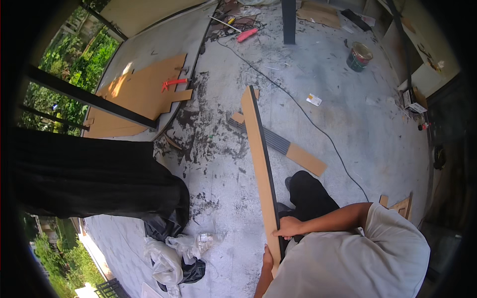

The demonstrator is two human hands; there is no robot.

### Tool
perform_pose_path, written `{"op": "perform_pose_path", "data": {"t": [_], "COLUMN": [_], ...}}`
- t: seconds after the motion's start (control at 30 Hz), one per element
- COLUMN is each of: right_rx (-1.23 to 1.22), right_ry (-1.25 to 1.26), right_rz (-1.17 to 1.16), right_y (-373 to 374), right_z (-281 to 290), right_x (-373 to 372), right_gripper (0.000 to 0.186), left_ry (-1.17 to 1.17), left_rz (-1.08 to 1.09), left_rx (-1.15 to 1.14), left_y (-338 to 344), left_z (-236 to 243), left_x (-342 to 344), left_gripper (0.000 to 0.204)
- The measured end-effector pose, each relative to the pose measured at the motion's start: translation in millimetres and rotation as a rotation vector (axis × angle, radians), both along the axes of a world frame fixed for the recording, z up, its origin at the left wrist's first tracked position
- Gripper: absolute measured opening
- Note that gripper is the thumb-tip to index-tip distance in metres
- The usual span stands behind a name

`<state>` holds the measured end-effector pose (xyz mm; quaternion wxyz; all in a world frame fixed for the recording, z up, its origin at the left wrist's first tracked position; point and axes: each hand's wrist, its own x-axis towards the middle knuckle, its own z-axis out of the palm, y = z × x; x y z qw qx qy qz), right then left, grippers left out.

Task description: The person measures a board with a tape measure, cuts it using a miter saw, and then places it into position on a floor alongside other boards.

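A long, narrow board (261, 169) with a light brown face and a dark edge slants up across the middle, its lower end close to my body. My right hand (290, 227) is closed on the board's dark right edge, with the forearm coming across from the right. Lower down, my left hand (268, 257) grips the opposite edge, and some of its fingers are hidden. Beyond the board, a grey ribbed strip bundle (276, 141) lies on the floor, with brown cardboard (306, 160) at its near end. My bent knee (310, 193) in black trousers is just right of the board.
A black cloth-covered shape (99, 179) stands left, with crumpled plastic (166, 260) below it. A cable (308, 115) crosses the worn floor. Farther off are a paint bucket (358, 56), a dark post (288, 22), a cardboard sheet (144, 97) and a red caulking gun (174, 83).
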<state>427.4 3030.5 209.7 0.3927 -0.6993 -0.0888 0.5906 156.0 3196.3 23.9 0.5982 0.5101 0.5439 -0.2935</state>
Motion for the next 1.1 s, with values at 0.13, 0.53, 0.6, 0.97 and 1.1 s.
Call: {"op": "perform_pose_path", "data": {"t": [0.13,0.53,0.6,0.97,1.1], "right_rx": [0.062,0.330,0.361,0.419,1.050], "right_ry": [0.073,0.157,0.162,-0.024,-0.097], "right_rz": [0.016,-0.484,-0.469,-0.174,-0.695], "right_y": [17.5,10.7,8.4,11.9,-30.1], "right_z": [-2.9,-5.1,1.2,7.4,49.8], "right_x": [88.2,396.5,421.7,558.4,703.7], "right_gripper": [0.059,0.060,0.058,0.067,0.060], "left_ry": [0.055,-0.015,0.011,-0.247,-0.347], "left_rz": [-0.181,-0.301,-0.421,-0.403,-0.480], "left_rx": [0.112,0.617,0.538,0.822,0.936], "left_y": [33.8,122.4,146.6,148.2,151.5], "left_z": [46.8,132.3,142.1,127.2,110.6], "left_x": [112.8,339.1,381.7,583.6,647.5], "left_gripper": [0.088,0.091,0.095,0.078,0.072]}}
